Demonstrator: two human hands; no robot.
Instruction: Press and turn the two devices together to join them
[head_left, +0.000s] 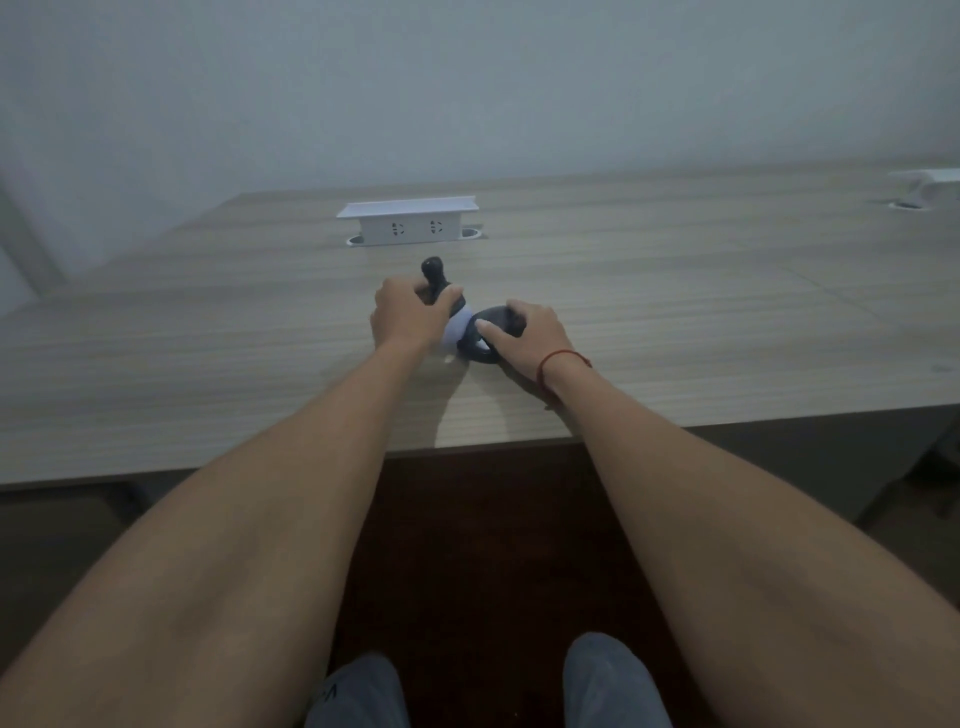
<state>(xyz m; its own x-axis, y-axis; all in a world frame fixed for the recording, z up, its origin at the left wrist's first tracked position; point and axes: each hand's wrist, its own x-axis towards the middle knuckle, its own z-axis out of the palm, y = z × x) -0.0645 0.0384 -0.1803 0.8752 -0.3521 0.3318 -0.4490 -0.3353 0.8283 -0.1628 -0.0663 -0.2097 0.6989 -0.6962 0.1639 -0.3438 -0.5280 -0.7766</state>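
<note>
I'm watching the left hand curling its fingers round the dark handle while the right hand is gripping the black ring, the white-bodied gadget sitting between them on the table near its front edge. I'm judging that pulling unevenly could be twisting the parts apart or skidding the gadget off that edge. I'm counting one gadget, two hands, one socket box with two outlets.
</note>
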